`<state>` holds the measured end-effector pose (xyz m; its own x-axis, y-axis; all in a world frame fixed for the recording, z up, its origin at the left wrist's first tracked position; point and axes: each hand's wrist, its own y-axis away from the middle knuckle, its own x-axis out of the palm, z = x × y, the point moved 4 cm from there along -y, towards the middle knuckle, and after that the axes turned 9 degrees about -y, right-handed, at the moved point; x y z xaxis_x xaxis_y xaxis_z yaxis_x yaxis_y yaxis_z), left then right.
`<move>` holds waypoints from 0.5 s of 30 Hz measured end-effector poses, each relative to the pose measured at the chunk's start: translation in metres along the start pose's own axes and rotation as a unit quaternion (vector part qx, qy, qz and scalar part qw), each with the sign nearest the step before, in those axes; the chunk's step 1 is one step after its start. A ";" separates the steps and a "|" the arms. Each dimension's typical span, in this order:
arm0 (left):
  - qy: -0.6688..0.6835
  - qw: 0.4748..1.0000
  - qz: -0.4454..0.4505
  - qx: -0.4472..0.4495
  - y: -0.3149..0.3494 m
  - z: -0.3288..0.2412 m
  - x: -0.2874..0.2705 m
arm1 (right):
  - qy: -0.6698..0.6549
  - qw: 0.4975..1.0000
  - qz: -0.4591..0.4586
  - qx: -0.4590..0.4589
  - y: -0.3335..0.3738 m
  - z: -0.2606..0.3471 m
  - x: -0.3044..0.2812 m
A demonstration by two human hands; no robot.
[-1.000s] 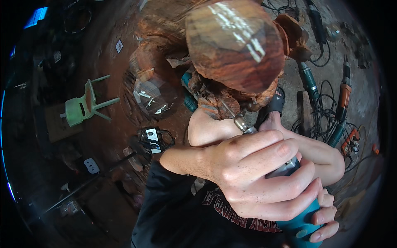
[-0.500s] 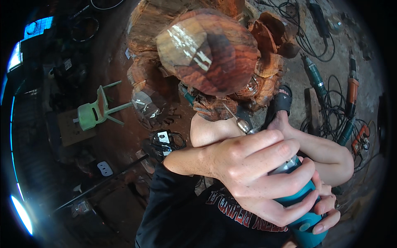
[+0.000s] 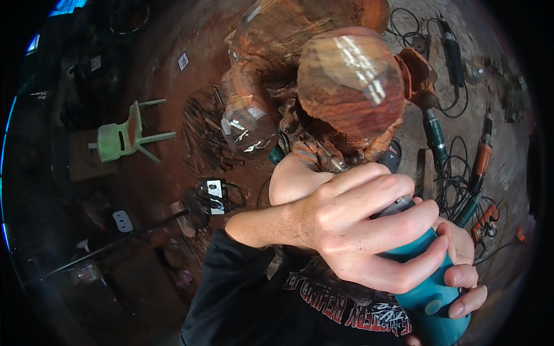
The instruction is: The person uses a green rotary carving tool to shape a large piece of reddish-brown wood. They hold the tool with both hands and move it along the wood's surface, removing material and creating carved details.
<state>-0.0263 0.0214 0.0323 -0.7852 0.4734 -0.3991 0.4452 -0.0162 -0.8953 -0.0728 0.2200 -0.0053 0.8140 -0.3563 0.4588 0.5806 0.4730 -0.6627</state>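
My left hand [image 3: 352, 225] wraps over the front of a teal die grinder [image 3: 430, 303], its fingers curled round the neck. Behind it, my right hand [image 3: 461, 279] grips the grinder's body from the far right side, with only part of its fingers showing. The grinder's metal collet [image 3: 337, 165] points up and left to a large reddish-brown wood carving [image 3: 352, 86] with rounded, glossy lobes. The thin bit reaches the lower part of the carving; whether its tip touches the wood I cannot tell.
On the right floor lie a second teal power tool [image 3: 435, 135], an orange one [image 3: 482, 164], a black one [image 3: 453, 60] and tangled cables. A light green plastic chair [image 3: 115, 143] is at left, beyond scattered wood pieces [image 3: 202, 130].
My view has shifted, so the carving sits further right and higher in the picture. Both hands keep their grip on the grinder, with its bit still at the lower carving.
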 end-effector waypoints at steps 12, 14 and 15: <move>-0.021 0.995 -0.095 -0.016 0.000 -0.004 0.005 | 0.018 0.986 -0.101 0.129 -0.003 0.021 0.024; -0.008 0.997 -0.077 -0.022 0.000 -0.003 0.004 | 0.030 0.985 -0.094 0.142 -0.004 0.025 0.023; -0.008 0.997 -0.078 -0.024 0.001 -0.003 0.005 | 0.037 0.984 -0.091 0.150 -0.004 0.026 0.022</move>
<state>-0.0284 0.0263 0.0305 -0.8534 0.4526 -0.2585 0.3366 0.0999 -0.9363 -0.0568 0.2308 0.0230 0.6987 -0.5092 0.5025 0.7052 0.6084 -0.3641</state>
